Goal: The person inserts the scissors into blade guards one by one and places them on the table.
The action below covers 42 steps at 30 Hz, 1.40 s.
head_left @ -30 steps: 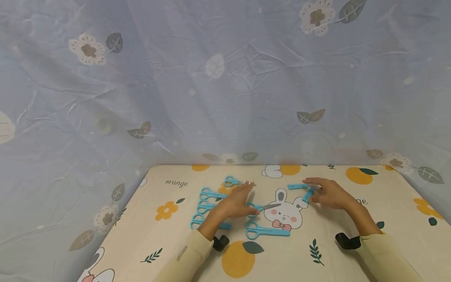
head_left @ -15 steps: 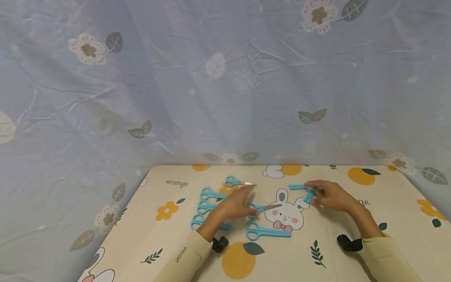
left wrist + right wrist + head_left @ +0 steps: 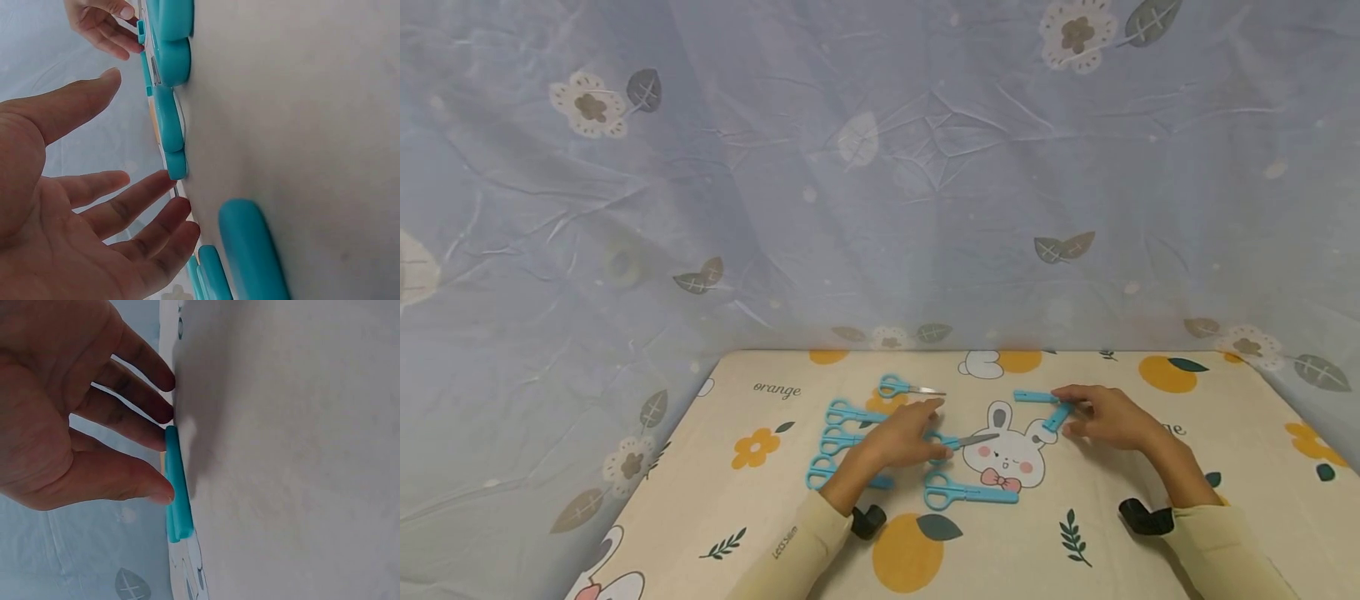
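My left hand hovers or rests low among blue-handled scissors, its fingers spread and relaxed in the left wrist view. Its thumb lies near the handle of a pair of scissors with bare blades. Another bare pair lies beyond the fingertips. My right hand is at a loose blue blade cover. In the right wrist view the thumb and index fingertip are at that cover, other fingertips by the cloth; I cannot tell how firmly they touch. A second loose cover lies just left of the fingertips.
Covered scissors lie in front of the bare pair. Several more scissors, such as one at the left, are stacked in a column, partly hidden by the left forearm. A printed cloth covers the table; a grey-blue curtain hangs behind.
Both hands stay nearly in place. The left index finger has lowered slightly towards the front, and the loose cover at the right hand has turned a little.
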### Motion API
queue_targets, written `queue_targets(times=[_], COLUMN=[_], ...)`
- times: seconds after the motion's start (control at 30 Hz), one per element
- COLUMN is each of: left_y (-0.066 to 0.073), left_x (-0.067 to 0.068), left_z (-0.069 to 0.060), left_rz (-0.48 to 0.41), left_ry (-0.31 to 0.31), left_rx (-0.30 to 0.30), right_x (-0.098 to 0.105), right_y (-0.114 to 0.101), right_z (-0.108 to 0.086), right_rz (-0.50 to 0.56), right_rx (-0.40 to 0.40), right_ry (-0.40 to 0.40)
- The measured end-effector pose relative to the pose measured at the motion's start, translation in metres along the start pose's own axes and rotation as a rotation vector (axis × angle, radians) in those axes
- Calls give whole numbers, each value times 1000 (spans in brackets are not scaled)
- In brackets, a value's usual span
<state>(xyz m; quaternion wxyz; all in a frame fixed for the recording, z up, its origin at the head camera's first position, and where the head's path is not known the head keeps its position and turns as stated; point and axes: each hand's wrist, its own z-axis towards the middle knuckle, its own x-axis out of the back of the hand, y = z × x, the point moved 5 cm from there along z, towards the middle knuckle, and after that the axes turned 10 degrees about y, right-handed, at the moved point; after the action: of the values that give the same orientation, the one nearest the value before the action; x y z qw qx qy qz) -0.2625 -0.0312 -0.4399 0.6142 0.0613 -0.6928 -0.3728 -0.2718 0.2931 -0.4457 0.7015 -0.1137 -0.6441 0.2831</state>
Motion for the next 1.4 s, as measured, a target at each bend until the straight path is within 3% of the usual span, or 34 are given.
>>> queue_targets(times=[0.4,0.83,1.4], left_y=[0,-3,-1], left_x=[-3,-9,-10], left_z=[-1,1,0], left_rz=[39,35,123], left_ry=[5,29,41], left_rx=[-25,-49,-75], right_x=[2,-6,-8], right_y=[0,0,-4], right_z=[-2,-3,-2], right_rz=[-1,-44,-55], right_rx=[-15,-15,20], right_ry=[-26,3,-13])
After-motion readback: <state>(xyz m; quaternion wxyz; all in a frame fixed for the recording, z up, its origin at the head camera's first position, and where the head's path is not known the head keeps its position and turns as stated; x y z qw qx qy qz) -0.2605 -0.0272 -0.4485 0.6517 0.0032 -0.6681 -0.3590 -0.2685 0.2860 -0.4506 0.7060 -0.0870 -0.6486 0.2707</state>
